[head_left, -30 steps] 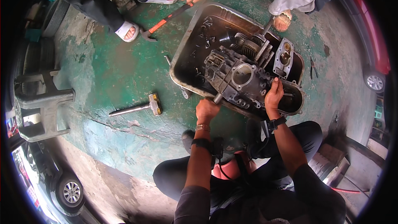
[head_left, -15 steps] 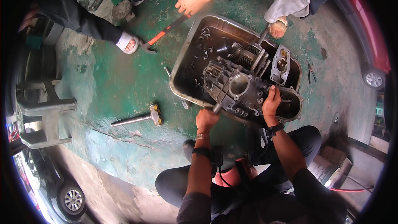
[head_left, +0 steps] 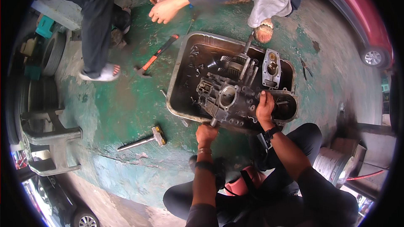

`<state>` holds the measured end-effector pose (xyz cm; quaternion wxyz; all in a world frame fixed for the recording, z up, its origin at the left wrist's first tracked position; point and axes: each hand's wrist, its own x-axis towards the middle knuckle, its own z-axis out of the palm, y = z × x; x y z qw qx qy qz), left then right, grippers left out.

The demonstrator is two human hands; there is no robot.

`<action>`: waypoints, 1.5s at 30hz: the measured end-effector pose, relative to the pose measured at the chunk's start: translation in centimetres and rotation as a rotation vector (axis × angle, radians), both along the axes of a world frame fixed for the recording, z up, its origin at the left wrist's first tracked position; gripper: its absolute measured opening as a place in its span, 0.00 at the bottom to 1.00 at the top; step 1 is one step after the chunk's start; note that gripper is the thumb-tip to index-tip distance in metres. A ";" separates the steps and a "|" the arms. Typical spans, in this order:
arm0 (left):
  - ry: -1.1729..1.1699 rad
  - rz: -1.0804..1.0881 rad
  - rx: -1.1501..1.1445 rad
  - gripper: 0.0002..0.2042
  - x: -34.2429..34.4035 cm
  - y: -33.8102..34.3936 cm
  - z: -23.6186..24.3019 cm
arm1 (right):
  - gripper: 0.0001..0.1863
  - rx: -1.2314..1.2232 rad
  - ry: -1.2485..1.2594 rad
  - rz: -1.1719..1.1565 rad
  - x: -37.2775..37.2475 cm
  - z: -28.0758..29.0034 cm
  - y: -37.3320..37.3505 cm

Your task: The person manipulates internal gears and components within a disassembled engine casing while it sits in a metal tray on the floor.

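Now your left grip (head_left: 207, 135) clasps a metal stub (head_left: 213, 122) by the gearbox (head_left: 243, 101), your right grip (head_left: 264, 107) its edge; it rests over the tray (head_left: 185, 86), just ahead. Farther off, a plate (head_left: 271, 63) and bolts (head_left: 194, 50) already lie loose; whether the gears (head_left: 232, 66) are free isn't clear.

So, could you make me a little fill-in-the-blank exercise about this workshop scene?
1. The person's hand beside the rounded end of the metal housing is the ____ one.
2. The floor around the claw hammer is mainly ____ in colour.
3. The grey stool is near the picture's ____ edge.
4. The car at the picture's upper right is ____.

Missing words: right; green; left; red.
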<state>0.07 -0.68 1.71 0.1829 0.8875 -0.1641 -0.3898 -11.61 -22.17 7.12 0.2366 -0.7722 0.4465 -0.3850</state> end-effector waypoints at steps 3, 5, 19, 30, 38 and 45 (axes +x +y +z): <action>0.015 0.006 0.028 0.25 0.0 0.0 0.0 | 0.18 0.010 -0.010 -0.002 0.2 0.3 0.0; 0.000 -0.008 0.052 0.26 -0.1 -0.1 0.1 | 0.19 0.017 -0.015 0.000 0.1 0.4 0.1; 0.005 0.041 0.075 0.26 -0.3 -0.3 0.2 | 0.19 0.009 -0.011 -0.022 -0.1 -0.4 -0.3; -0.021 0.042 0.012 0.25 -0.7 1.1 -0.8 | 0.18 0.019 0.024 -0.019 -0.4 -0.2 0.1; 0.266 0.352 -0.254 0.20 0.2 2.3 -3.5 | 0.16 -0.015 -0.016 0.024 -0.1 0.0 -0.5; 0.395 0.743 -0.534 0.22 0.7 3.3 -3.0 | 0.16 0.014 -0.064 0.006 -0.4 -0.5 -0.6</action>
